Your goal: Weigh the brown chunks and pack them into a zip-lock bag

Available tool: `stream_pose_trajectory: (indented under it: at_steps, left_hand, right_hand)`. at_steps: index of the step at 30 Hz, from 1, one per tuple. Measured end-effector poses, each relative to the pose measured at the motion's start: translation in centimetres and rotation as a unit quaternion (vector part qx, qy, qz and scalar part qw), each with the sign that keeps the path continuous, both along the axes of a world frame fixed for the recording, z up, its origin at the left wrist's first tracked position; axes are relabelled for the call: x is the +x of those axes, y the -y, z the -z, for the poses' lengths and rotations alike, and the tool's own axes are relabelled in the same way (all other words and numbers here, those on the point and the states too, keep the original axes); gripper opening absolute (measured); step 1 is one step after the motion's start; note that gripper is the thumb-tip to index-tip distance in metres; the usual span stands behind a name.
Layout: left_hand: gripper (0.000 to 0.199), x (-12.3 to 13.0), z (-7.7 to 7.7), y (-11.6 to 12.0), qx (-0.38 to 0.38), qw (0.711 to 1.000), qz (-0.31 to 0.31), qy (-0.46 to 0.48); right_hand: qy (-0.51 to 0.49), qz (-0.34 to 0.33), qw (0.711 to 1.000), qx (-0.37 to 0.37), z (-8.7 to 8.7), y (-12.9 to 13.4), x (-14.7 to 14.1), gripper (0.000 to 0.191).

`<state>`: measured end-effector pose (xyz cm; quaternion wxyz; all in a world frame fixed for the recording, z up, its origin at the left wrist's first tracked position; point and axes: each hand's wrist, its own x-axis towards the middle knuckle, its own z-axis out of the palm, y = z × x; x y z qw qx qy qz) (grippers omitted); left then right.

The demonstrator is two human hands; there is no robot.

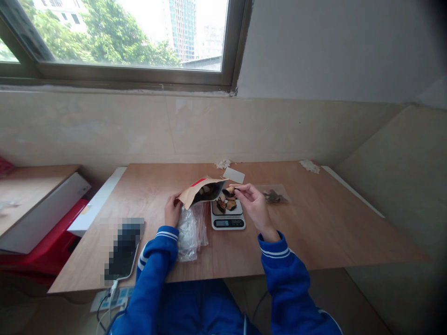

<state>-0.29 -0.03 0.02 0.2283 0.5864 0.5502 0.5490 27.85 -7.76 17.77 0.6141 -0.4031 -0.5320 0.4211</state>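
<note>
My left hand (172,210) grips the near left end of a brown paper bag (191,192), tilted with its dark mouth open to the right; pale pieces show inside. Between the fingertips of my right hand (254,204) is a curled brown dried piece (229,191), whose exact kind I cannot make out. It hovers just right of the bag's mouth. Below it, a small white kitchen scale (228,224) carries several similar brown dried pieces (231,205). The digits on its display are too small to read. Clear plastic zip bags (188,235) lie left of the scale, partly under the paper bag.
Right of the scale lies a clear bag of brown pieces (274,196). A white card (233,175) and crumpled white scraps (223,164) are at the back. A blurred phone-like device (123,251) with a cable lies left, above a power strip (122,298) below the table edge.
</note>
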Motion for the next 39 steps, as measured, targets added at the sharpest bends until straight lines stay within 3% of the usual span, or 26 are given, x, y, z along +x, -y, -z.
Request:
stream_pose_trajectory:
  at_steps: [3,8,12,18,21,25,28,31,35,39]
  left_hand:
    - [0.027,-0.1,0.2,-0.2,0.002,1.0,-0.014,-0.017]
    - [0.02,-0.3,0.8,-0.7,-0.004,0.999,-0.024,-0.045]
    - [0.021,-0.3,1.2,-0.9,-0.009,0.998,-0.024,-0.05]
    - [0.029,-0.4,0.8,-1.3,-0.028,0.998,-0.008,-0.05]
    - [0.041,-0.9,-0.3,-1.3,-0.034,0.999,-0.006,-0.041]
    - [0.052,-0.3,-3.6,0.3,0.003,0.987,-0.103,-0.123]
    - [0.044,2.5,-6.7,2.7,0.068,0.983,-0.132,-0.111]
    - [0.044,6.4,-8.6,5.0,0.086,0.991,-0.071,-0.076]
    - [0.049,10.0,-8.8,6.1,0.081,0.992,-0.057,-0.081]
    - [0.062,10.3,-8.1,5.2,0.083,0.989,-0.083,-0.094]
  right_hand:
    - [-0.134,0.006,0.99,-0.043,1.4,-0.4,1.1,0.024]
    - [-0.265,0.031,0.952,-0.148,6.0,-2.0,3.1,0.021]
    - [-0.243,0.066,0.951,-0.177,8.6,-2.9,3.8,0.019]
    - [-0.201,0.058,0.96,-0.184,9.8,-2.7,3.6,0.031]
    - [-0.14,0.076,0.969,-0.188,10.4,-2.6,4.1,0.038]
    - [-0.085,0.11,0.971,-0.192,11.4,-2.4,5.2,0.042]
    - [-0.081,0.105,0.971,-0.199,12.0,-2.2,5.8,0.044]
    - [-0.047,0.105,0.971,-0.207,12.6,-2.2,6.1,0.045]
    - [0.049,0.127,0.972,-0.193,13.5,-2.6,6.0,0.045]
    - [0.096,0.133,0.973,-0.164,14.3,-3.5,5.8,0.043]
